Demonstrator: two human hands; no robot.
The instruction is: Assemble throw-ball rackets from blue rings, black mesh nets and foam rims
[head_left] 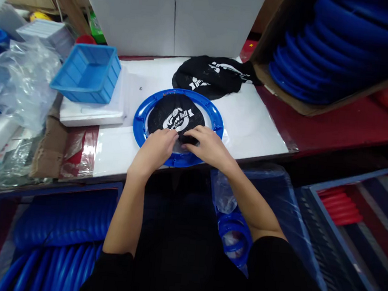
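Observation:
A blue plastic ring [139, 124] lies flat on the white board at the near edge of the table. Inside it sits a black fabric piece [161, 112] with a white printed logo that includes the word "Ball". My left hand [157, 149] pinches the near edge of this fabric, its fingertips over the ring's opening. Close beside it, my right hand [208, 148] has thumb and fingers bent round a dark fold of the same fabric. The fingertips partly cover the print. Behind the ring lie more black printed fabric pieces [204, 75], overlapping.
A light blue bin [91, 74] stands on white slabs [92, 115] at left, near a clear plastic bag [22, 78]. White cartons [140, 21] form the back. A carton at right holds stacked blue rings [312, 61]. Below the table are crates with blue rings [66, 224] and red rings [341, 207].

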